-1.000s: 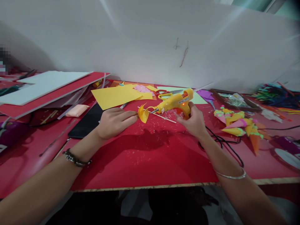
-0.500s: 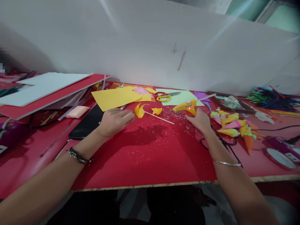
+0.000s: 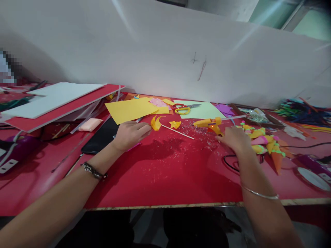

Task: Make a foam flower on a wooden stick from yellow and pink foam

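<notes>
A pale wall (image 3: 129, 51) stands behind a red table (image 3: 165, 186). On the table's left side, a white board (image 3: 59, 96) lies on a larger red board (image 3: 108, 90). Near the wall are a yellow sheet (image 3: 126, 110) and, to its right, a pale green sheet (image 3: 209, 110). A black tablet or phone (image 3: 99, 137) lies partly behind the left forearm.

The left hand (image 3: 133, 134) has its fingers drawn together, their tips clamped on the left edge of a yellow paper moon. The right hand (image 3: 236, 139) is at the handle of a yellow glue gun (image 3: 207, 123), which points left with a small light glowing on its side; I cannot tell whether the fingers are closed around the handle. Just beyond the right hand lies a heap of colourful paper cones (image 3: 270, 143). Scissors (image 3: 194, 106) with red and yellow handles rest at the green sheet's left edge.

A thin white stick (image 3: 181, 133) slants across the table between the hands. The moon (image 3: 155, 124) is just beyond the stick's left end, and a small yellow star (image 3: 175, 124) lies just behind the stick. Pale crumbs (image 3: 196, 130) are scattered around the gun's nozzle
</notes>
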`<state>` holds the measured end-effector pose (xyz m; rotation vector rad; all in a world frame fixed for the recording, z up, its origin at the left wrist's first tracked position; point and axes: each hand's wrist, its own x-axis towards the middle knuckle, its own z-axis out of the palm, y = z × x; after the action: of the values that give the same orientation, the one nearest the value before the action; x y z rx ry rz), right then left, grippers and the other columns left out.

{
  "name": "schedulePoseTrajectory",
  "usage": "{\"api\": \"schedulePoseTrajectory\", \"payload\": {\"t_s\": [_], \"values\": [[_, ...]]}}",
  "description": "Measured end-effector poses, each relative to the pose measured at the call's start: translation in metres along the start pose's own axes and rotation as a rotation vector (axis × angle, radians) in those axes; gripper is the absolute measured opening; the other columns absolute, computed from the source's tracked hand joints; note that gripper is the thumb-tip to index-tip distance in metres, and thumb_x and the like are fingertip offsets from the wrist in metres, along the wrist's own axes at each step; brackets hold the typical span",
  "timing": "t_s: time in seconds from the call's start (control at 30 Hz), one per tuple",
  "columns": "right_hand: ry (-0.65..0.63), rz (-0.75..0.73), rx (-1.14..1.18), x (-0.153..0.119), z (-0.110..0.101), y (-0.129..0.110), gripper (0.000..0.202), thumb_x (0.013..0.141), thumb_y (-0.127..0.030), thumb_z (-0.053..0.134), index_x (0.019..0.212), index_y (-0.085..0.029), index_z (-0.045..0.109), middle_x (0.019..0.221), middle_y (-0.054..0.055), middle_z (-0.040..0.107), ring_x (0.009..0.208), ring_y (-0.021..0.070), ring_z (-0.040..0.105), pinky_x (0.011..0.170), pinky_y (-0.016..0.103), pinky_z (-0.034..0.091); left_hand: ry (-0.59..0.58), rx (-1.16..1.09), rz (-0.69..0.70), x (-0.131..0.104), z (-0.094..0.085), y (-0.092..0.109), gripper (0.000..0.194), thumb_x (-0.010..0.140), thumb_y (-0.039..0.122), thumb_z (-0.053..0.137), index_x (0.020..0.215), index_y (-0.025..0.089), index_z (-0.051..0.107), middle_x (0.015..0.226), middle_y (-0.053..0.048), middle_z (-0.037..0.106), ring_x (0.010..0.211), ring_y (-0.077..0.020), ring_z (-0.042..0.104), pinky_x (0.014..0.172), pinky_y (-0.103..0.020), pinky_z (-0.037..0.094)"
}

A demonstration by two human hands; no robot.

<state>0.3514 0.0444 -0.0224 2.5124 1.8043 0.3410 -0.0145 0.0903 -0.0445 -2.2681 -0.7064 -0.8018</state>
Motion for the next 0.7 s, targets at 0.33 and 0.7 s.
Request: {"api": "schedulePoseTrajectory", "payload": {"t_s": [0.33,0.7], "values": [[0.157,-0.472,0.282,-0.021,-0.068,-0.094,0.021,0.079,-0.024,0.043,0.083,-0.022,0.064,0.077,0.003,0.066,0.071,0.0157,0.058,0.061,0.025,0.037,-0.018,0.011,-0.056,-0.002,0.004,-0.004,0.015,0.082,0.029,0.046,0.075,0.021,0.057,0.067,0.003,0.064,0.052,-0.0087,0.054,0.050,-0.022,0.034],[-0.097,-0.256,0.160,0.055,-0.030,-0.153,0.029,0.071,-0.016,0.054,0.098,-0.010,0.061,0.098,0.019,0.062,0.091,0.0267,0.058,0.070,0.033,0.043,0.005,-0.022,-0.041,-0.003,0.003,-0.005,0.016,0.083,0.029,0.044,0.075,0.020,0.055,0.069,0.003,0.063,0.051,-0.0078,0.051,0.049,-0.021,0.033]]}}
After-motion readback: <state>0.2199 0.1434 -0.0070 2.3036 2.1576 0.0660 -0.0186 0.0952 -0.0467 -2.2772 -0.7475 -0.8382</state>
